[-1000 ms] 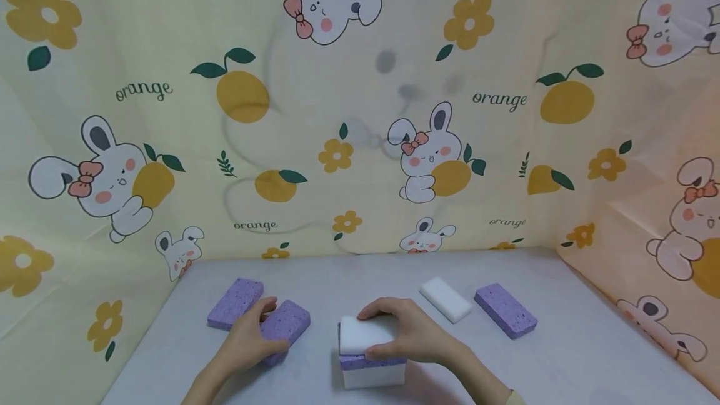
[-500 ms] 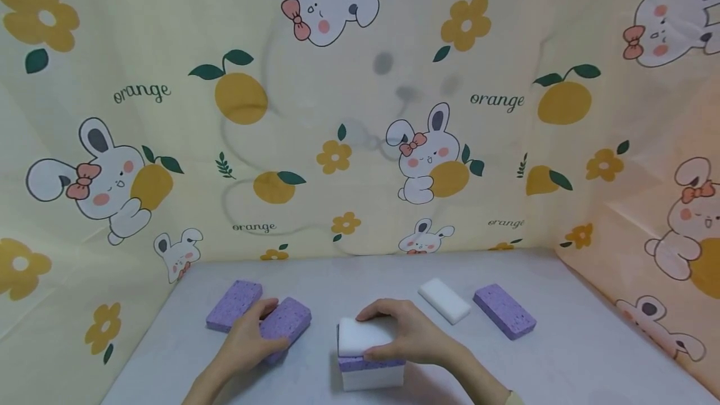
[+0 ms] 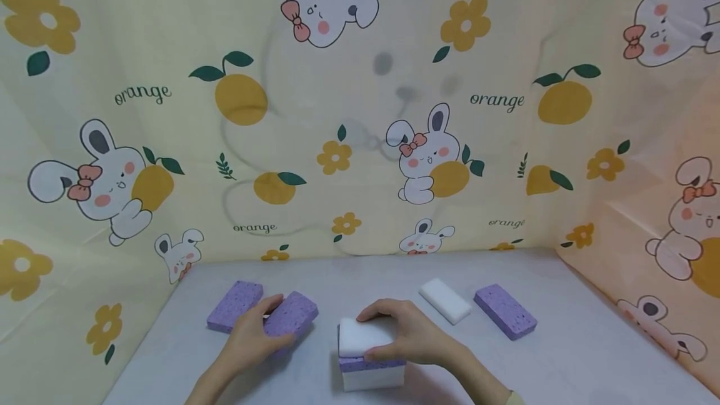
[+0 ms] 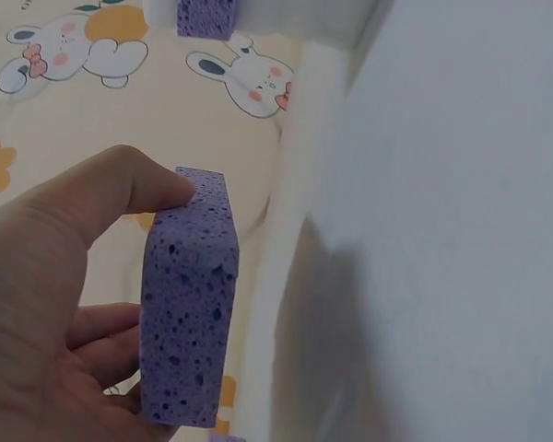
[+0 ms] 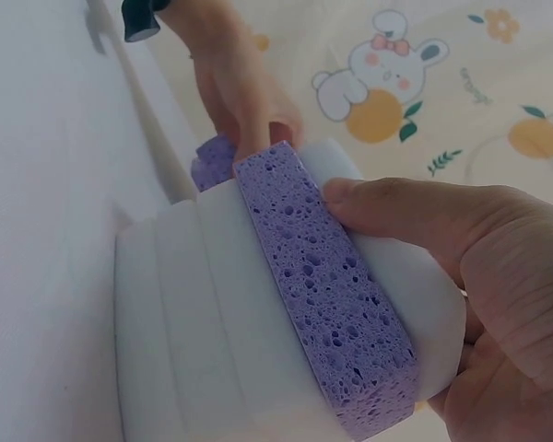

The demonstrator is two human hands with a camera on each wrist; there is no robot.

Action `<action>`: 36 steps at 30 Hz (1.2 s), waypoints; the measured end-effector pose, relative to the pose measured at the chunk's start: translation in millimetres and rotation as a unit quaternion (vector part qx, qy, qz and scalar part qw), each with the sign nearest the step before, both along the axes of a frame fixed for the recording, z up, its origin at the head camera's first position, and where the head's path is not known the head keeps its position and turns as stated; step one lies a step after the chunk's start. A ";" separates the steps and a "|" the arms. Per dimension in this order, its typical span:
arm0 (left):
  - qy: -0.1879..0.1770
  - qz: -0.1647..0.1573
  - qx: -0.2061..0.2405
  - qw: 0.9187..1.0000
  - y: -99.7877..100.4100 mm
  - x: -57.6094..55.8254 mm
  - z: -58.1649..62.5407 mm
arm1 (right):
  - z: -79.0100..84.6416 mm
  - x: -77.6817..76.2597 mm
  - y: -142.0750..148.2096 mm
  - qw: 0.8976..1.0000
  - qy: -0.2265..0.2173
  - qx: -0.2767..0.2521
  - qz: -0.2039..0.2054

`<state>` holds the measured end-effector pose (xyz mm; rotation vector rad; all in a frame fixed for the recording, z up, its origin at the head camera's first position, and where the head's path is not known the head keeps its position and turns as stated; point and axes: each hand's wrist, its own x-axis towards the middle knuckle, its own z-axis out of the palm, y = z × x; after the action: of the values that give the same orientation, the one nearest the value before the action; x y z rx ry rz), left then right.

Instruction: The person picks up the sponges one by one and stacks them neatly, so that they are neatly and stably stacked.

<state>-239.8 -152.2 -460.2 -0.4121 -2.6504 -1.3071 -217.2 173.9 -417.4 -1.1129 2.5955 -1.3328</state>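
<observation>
My left hand point(image 3: 245, 344) pinches a purple sponge point(image 3: 294, 314) by its edges, thumb on one side and fingers on the other. In the left wrist view that sponge point(image 4: 186, 322) is tilted and stands off the table, with a shadow beside it. At the front middle is a stack: white sponge layers point(image 5: 180, 313) at the bottom, a purple sponge point(image 5: 318, 276) over them, a white sponge point(image 3: 355, 337) on top. My right hand point(image 3: 413, 330) grips the top white sponge, its thumb at the near side. Its other fingertips are partly hidden behind the stack.
One purple sponge point(image 3: 235, 305) lies at the back left of the pale table point(image 3: 349, 277). At the back right lie a thin white sponge point(image 3: 445, 300) and another purple sponge point(image 3: 505, 311). A printed cloth point(image 3: 337, 192) encloses the table's back and sides.
The left hand has raised its purple sponge slightly and shifted it to the right, toward the stack. The right hand and the stack stay where they were.
</observation>
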 end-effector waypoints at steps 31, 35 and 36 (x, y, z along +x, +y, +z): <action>0.033 -0.008 0.054 0.998 18.5 19.0 37.7 | -3.7 -2.6 -0.9 0.999 -0.011 -0.032 0.014; 0.047 -0.015 0.060 0.997 19.7 20.1 40.0 | -5.8 -5.1 1.5 0.999 0.000 -0.032 0.022; 0.049 -0.016 0.062 0.997 20.3 20.5 40.8 | -5.9 -5.5 2.3 0.999 0.004 -0.032 0.025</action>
<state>-219.4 -131.8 -419.4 -0.4889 -2.4779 -1.4135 -222.7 176.1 -423.3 -1.1850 2.5300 -1.4124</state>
